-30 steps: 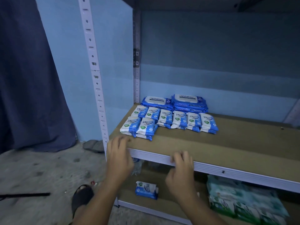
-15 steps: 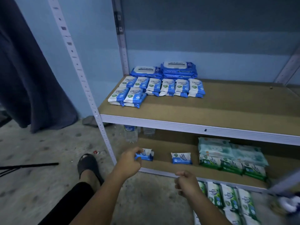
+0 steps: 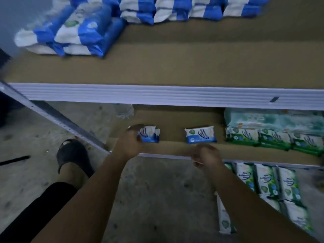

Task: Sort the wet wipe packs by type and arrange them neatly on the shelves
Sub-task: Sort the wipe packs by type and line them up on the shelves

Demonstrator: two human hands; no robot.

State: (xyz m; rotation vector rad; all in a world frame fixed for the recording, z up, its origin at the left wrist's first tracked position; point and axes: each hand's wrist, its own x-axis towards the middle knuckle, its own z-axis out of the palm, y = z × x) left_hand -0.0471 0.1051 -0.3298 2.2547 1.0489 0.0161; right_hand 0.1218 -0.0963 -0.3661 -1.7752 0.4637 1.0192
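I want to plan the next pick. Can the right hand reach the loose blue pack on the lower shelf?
Probably yes. The right hand is at the front edge of the lower shelf, just before the loose blue pack, with bare board between them. The left hand grips another pack.

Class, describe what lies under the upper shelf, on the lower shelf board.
A blue wipe pack gripped by the left hand, a second blue wipe pack, green wipe packs at right, larger pale packs behind them. The upper shelf hides the back of the lower shelf.
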